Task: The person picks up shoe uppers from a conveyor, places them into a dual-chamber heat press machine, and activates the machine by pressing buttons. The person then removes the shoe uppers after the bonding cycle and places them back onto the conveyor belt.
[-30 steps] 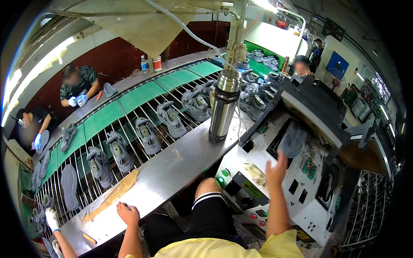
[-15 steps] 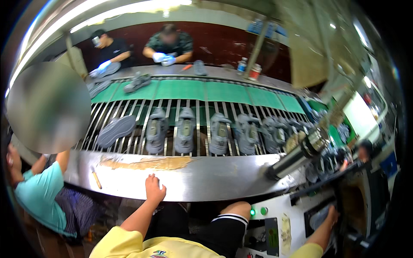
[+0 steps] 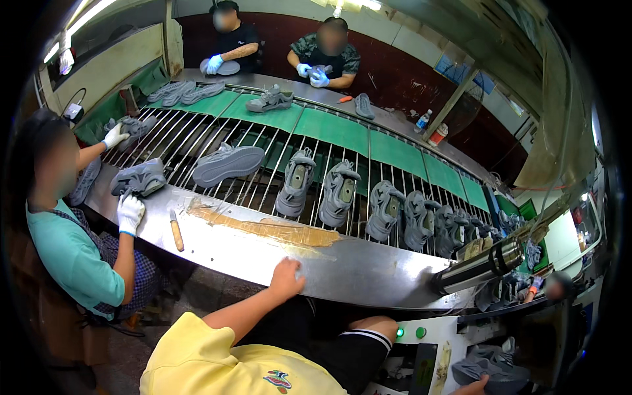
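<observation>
My left hand (image 3: 288,280) rests at the near edge of the metal table (image 3: 368,280), fingers loosely curled and nothing visible in them. At the lower right, my right hand (image 3: 479,384) grips a grey sneaker (image 3: 490,374) by its edge; most of that hand is cut off by the frame. Another grey shoe (image 3: 507,352) shows just behind it, beside the white machine (image 3: 447,342) with green buttons. Several grey sneakers stand in a row on the roller conveyor beyond my left hand, among them one upright shoe (image 3: 340,194) and one on its side (image 3: 228,164).
A wooden-handled tool (image 3: 176,234) and a brown tape strip (image 3: 263,224) lie on the table. A steel flask (image 3: 480,266) stands at right. A co-worker in teal (image 3: 76,257) handles a sneaker (image 3: 139,178) at left. Two people work behind the green belt (image 3: 329,128).
The view has swung left and tilted, bringing the teal-clad co-worker's gloved hands into sight. My right hand and a grey sneaker now appear lower beside the machine. My left hand stays at the table edge.
</observation>
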Available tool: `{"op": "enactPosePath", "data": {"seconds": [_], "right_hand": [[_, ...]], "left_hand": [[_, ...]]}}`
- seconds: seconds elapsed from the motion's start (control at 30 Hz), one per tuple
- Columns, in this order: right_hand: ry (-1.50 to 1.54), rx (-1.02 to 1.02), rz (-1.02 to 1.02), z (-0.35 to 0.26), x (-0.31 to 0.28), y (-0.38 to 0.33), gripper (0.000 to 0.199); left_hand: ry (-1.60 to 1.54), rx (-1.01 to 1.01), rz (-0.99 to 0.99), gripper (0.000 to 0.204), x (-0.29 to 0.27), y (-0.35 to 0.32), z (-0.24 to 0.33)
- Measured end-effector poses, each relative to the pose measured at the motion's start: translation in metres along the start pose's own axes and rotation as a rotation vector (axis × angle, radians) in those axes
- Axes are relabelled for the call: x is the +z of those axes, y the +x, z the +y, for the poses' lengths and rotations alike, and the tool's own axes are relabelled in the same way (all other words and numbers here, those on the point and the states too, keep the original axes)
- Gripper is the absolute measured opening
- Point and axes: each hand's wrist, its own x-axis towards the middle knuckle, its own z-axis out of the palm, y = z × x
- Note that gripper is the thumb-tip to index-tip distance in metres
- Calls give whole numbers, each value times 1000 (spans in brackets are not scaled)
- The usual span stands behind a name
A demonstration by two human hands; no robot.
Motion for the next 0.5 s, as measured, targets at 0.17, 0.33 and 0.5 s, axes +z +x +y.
{"op": "enactPosePath", "data": {"seconds": [0.17, 0.33, 0.5], "right_hand": [[373, 685, -236, -34, 58, -117, 62], [545, 909, -1026, -25, 154, -293, 62], [218, 255, -1768, -63, 256, -404, 51]], "left_hand": [[-529, 98, -634, 57, -30, -57, 122], [-1343, -254, -523, 71, -39, -54, 156], [-1565, -496, -47, 66, -133, -27, 85]]}}
